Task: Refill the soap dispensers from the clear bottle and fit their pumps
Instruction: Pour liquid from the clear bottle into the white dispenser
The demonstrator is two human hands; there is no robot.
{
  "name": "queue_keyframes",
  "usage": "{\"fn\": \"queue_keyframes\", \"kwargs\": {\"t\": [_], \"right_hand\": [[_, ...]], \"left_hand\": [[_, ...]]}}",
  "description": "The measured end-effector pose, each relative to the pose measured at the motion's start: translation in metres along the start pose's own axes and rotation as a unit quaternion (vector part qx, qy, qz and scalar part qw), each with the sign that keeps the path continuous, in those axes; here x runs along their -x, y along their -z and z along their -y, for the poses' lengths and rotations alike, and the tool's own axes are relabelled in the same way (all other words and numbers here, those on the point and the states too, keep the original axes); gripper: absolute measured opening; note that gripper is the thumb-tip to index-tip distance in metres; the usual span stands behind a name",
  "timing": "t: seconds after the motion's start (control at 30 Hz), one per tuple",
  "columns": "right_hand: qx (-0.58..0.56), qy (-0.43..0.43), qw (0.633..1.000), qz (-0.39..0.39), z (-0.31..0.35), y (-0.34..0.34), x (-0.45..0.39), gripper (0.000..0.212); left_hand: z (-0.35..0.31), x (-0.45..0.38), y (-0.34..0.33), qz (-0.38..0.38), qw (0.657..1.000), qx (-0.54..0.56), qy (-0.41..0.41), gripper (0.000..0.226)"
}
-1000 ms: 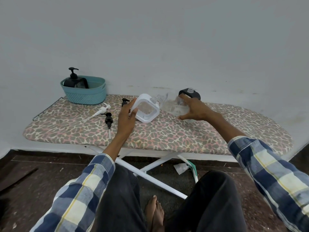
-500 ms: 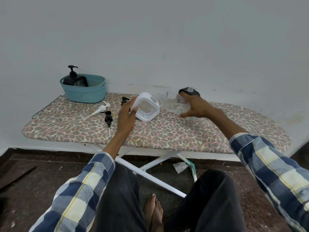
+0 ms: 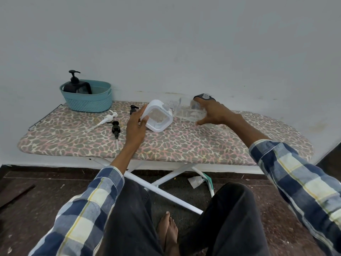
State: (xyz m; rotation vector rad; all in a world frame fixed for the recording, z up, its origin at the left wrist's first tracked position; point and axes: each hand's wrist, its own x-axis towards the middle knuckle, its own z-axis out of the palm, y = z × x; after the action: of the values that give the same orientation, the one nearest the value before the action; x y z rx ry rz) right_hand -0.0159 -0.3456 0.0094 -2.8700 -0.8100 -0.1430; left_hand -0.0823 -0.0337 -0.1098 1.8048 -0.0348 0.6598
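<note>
Left hand (image 3: 135, 126) tilts white-framed dispenser (image 3: 158, 115) toward clear bottle (image 3: 188, 112).

On the leopard-print ironing board (image 3: 184, 145), the left hand (image 3: 135, 128) grips a tilted white square dispenser (image 3: 159, 116), while the right hand (image 3: 215, 112) holds the clear bottle (image 3: 186, 111) tipped toward its neck. To the left lie a white pump (image 3: 107, 120) and two black pumps (image 3: 115, 129). A teal basket (image 3: 92, 102) at the far left holds a black dispenser (image 3: 76, 86).
</note>
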Motion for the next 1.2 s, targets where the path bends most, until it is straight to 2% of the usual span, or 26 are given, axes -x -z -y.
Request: {"fn": "queue_keyframes", "kwargs": {"t": [0.93, 1.2], "right_hand": [[0.026, 0.0, 1.0, -0.011, 0.012, 0.014, 0.004, 0.095], [0.039, 0.006, 0.999, -0.018, 0.01, 0.015, 0.003, 0.092]], "left_hand": [[-0.001, 0.002, 0.001, 0.008, 1.0, 0.008, 0.005, 0.044], [-0.002, 0.002, 0.001, 0.01, 1.0, -0.019, -0.007, 0.044]]}}
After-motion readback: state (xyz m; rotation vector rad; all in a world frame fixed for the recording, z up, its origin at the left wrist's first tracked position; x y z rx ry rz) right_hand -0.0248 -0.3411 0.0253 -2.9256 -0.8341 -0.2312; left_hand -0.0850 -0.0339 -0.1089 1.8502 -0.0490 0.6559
